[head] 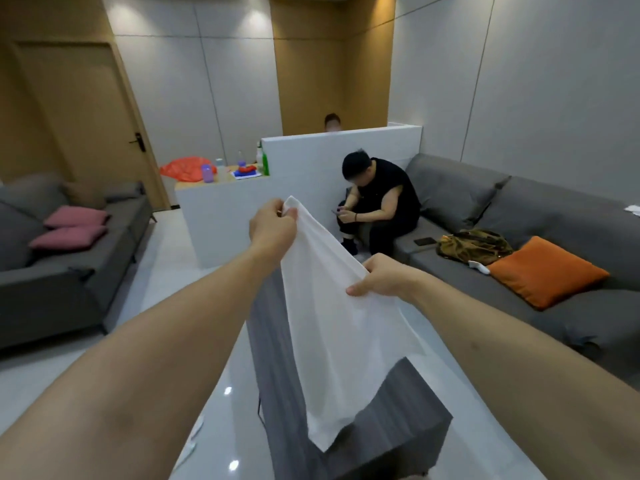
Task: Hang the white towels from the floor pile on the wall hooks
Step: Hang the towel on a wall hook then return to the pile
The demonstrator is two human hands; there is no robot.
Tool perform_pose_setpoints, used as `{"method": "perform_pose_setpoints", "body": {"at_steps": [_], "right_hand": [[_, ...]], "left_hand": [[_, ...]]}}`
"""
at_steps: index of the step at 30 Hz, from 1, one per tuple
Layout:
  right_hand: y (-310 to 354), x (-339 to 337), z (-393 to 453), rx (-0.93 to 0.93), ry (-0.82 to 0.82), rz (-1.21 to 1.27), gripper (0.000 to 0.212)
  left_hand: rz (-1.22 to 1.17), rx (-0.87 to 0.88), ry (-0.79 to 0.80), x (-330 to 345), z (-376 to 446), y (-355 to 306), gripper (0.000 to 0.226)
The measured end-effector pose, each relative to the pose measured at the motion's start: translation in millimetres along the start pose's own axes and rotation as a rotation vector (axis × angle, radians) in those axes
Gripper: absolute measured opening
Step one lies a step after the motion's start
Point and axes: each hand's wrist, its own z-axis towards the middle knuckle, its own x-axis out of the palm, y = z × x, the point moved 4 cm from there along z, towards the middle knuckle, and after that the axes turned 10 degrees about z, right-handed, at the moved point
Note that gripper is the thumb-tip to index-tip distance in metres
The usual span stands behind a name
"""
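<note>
White cloth fills the middle of the view: 1 white towel [332, 320] is held up in the air between both hands, well above the floor [166, 271]. The left hand [273, 225] pinches the towel's top corner, thumb and fingers closed on the fabric, and is the higher and farther of the 2. The right hand [377, 277] grips the towel's upper edge lower down and closer in, with the thumb lying over the cloth and the fingers curled behind it. From these 2 holds the towel hangs in a long slack sheet, its bottom corner dangling in front of the near end of a dark grey low surface [388, 431] that runs away from the camera under the cloth. Whether the corner touches that surface cannot be told. Along the right stands a grey sofa [540, 216] carrying an orange cushion [547, 270], an olive-patterned bundle [474, 245] and a dark phone [425, 241]; a person in black [381, 202] sits at its far end, bent over. A second grey sofa [69, 271] on the left holds 2 pink cushions [72, 226]. Behind the seated person is a white partition [311, 161], with a counter [201, 183] beside it bearing bottles and a red-orange cloth. A wooden door [79, 112] stands at the far left.
</note>
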Motion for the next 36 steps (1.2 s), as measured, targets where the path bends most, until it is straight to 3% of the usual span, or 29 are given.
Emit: {"method": "perform_pose_setpoints", "body": {"at_steps": [5,11,16,19,23,26,27,30,33,36], "right_hand": [[20.7,12.6,41.3,-0.119,-0.2,-0.014,0.023],[69.6,13.9,91.4,-0.26,-0.376,0.074,0.031],[80.2,29.0,134.4,-0.199,-0.17,0.025,0.053],[72.1,39.2,151.8,-0.118,0.03,-0.12,0.059],[55.0,63.8,174.8,0.062,0.318,-0.464,0.067],[45.7,80.6,199.4,0.144,0.473,-0.49,0.07],[43.4,83.6,208.1,0.167,0.522,-0.49,0.069],[36.0,85.2,232.1,0.21,0.632,-0.587,0.065],[25.0,82.8,274.4,0.153,0.631,-0.825,0.053],[12.6,79.2,320.7,0.139,0.638,-0.871,0.044]], "left_hand": [[-0.002,-0.031,-0.063,-33.3,24.2,22.3,0.015],[-0.007,-0.051,-0.121,-54.2,65.9,44.5,0.008],[0.132,-0.122,-0.055,-46.9,97.9,83.3,0.018],[0.194,-0.163,0.097,-33.7,109.9,116.2,0.031],[0.209,-0.213,0.504,-3.0,113.4,154.7,0.065],[0.376,-0.224,0.694,23.5,123.5,175.6,0.109],[0.474,-0.208,0.747,30.2,127.5,179.8,0.114],[0.744,-0.151,0.927,46.0,137.5,187.9,0.101],[0.791,-0.17,1.068,72.5,157.8,199.9,0.08],[0.873,-0.221,1.227,104.8,181.6,213.1,0.08]]}}
